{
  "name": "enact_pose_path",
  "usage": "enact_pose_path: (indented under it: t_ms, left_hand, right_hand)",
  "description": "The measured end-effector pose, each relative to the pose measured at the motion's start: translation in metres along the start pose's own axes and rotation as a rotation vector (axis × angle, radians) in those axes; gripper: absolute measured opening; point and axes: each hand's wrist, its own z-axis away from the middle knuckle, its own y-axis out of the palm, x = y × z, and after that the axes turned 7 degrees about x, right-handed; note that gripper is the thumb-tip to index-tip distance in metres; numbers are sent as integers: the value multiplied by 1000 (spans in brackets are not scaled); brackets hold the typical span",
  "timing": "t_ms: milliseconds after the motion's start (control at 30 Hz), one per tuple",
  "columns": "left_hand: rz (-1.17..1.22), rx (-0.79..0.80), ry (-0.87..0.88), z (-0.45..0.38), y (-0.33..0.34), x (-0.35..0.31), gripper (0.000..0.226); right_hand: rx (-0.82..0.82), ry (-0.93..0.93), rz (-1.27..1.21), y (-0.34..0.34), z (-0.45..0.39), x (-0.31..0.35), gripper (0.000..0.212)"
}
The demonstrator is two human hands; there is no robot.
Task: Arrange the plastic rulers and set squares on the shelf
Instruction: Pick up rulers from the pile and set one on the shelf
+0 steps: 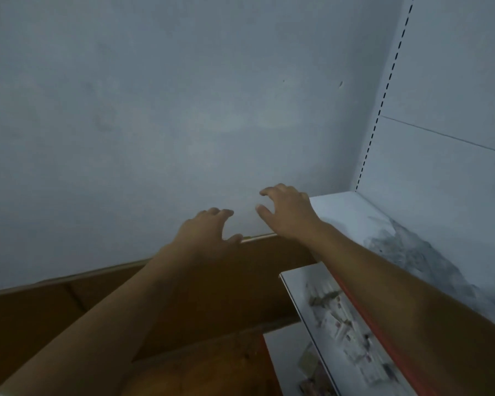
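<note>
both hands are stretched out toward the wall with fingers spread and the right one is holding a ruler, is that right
Not quite. In the head view the right hand holds nothing: its fingers are curled open and empty. The rest stands: it and the left hand both reach toward the wall, above the shelf corner.

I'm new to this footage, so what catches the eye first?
Two bare hands, the left hand and right hand, reach up empty, fingers spread, before a blank grey wall. At right runs a white shelf with a grey smudged patch; brown cardboard lies below the arms.

Both arms outstretched, left hand (pixel 209 228) and right hand (pixel 287 211) empty.
</note>
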Motion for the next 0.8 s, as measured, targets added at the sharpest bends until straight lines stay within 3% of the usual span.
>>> enact_pose_path:
  t_ms: [300, 567, 800]
  left_hand:
    - [55, 77, 192, -132, 24, -13, 65]
    - [106, 188, 553, -247, 25, -69, 60]
    - [102, 230, 877, -276, 56, -122, 58]
  right_hand:
    - [4, 209, -24, 17, -59, -70, 46]
    - [-107, 501, 66, 7, -57, -134, 44]
    - [-163, 829, 93, 18, -10, -160, 43]
